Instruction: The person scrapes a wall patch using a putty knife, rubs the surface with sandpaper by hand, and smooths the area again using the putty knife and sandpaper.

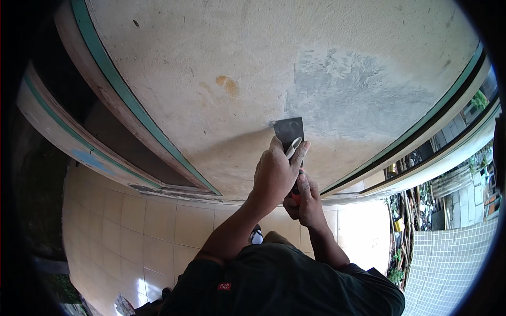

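Observation:
My right hand (310,201) grips the red and black handle of a putty knife, its broad metal blade (289,127) pointing up along the wall. Beside the blade, my left hand (274,170) holds a small pale folded sheet (293,147) between thumb and fingers; its material is unclear. Dust whitens the fingers. A painted wall (178,71) faces me, with a grey smeared patch of filler (348,94) at the upper right of the blade. The blade's edge lies by the lower left of that patch; whether it touches the wall I cannot tell.
Green-edged frames border the wall, a dark opening (130,146) at left and a window frame (427,138) at right. Beige floor tiles (158,221) lie below. Stacked sticks (403,237) and a white-gridded surface (450,268) are at far right.

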Available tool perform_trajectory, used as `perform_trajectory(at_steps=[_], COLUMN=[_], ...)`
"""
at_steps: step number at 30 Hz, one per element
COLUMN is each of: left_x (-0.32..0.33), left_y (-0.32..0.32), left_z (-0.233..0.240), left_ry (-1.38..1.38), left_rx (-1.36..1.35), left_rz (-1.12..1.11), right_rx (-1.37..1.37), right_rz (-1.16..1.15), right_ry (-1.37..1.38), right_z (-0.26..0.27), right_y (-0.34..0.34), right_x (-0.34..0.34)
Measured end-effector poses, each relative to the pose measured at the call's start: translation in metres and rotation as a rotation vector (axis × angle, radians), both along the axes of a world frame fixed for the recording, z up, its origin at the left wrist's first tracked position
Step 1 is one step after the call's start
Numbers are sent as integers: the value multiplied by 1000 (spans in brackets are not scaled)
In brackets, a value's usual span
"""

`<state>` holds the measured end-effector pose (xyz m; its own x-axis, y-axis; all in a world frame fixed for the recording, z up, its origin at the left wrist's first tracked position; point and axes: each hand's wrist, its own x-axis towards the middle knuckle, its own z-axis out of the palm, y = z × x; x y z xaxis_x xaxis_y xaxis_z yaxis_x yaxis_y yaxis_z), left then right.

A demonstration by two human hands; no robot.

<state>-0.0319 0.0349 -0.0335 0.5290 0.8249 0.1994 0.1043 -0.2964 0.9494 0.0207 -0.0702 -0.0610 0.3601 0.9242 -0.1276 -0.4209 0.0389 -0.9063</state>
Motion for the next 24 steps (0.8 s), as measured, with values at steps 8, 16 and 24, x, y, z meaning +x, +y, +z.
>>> perform_trajectory(at_steps=[8,16,24], left_x=[-2,4,1], left_y=[-9,-14,-15], left_z=[-4,-8,12], left_ry=[38,34,-5], left_rx=[17,70,94], left_rz=[-22,9,28], right_rx=[-34,-3,27], right_rz=[-64,33,25], right_ry=[18,-23,-2], right_z=[6,-5,4], right_y=[-13,-18,-12], right_x=[-10,8,5])
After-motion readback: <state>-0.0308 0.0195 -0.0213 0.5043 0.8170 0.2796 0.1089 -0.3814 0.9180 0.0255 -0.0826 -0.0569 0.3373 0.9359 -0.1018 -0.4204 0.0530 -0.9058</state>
